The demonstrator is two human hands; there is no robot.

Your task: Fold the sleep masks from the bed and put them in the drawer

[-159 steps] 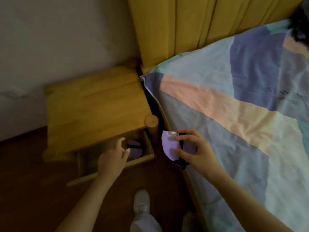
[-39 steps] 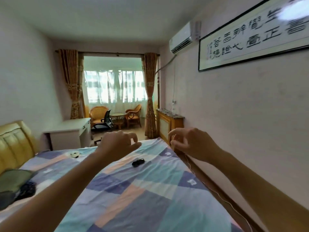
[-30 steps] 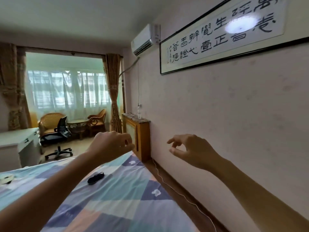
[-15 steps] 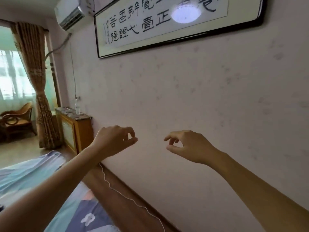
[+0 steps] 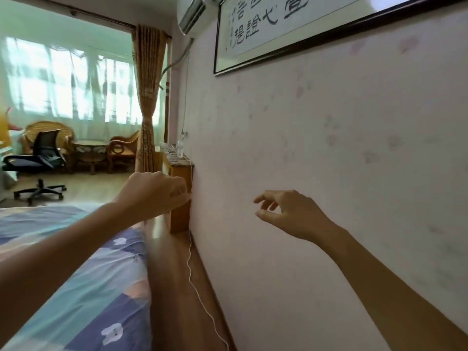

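Note:
Both my arms are stretched out in front of me at chest height. My left hand (image 5: 154, 192) is curled into a loose fist with nothing in it, above the bed's edge. My right hand (image 5: 291, 214) hovers before the pink wall, thumb and forefinger nearly touching, other fingers apart, holding nothing. The bed (image 5: 83, 287) with its blue, teal and peach patchwork sheet fills the lower left. No sleep mask and no drawer is in view.
A pink wall (image 5: 329, 148) with a framed calligraphy scroll (image 5: 278, 24) is close on the right. A white cable (image 5: 195, 282) runs along the wooden floor strip between bed and wall. A small wooden cabinet (image 5: 181, 188), an office chair (image 5: 38, 160) and wicker chairs stand further back.
My view has swung back left from the wall, so the bed, window and chairs show again. Both hands keep the same raised pose; the left fingers have curled tighter.

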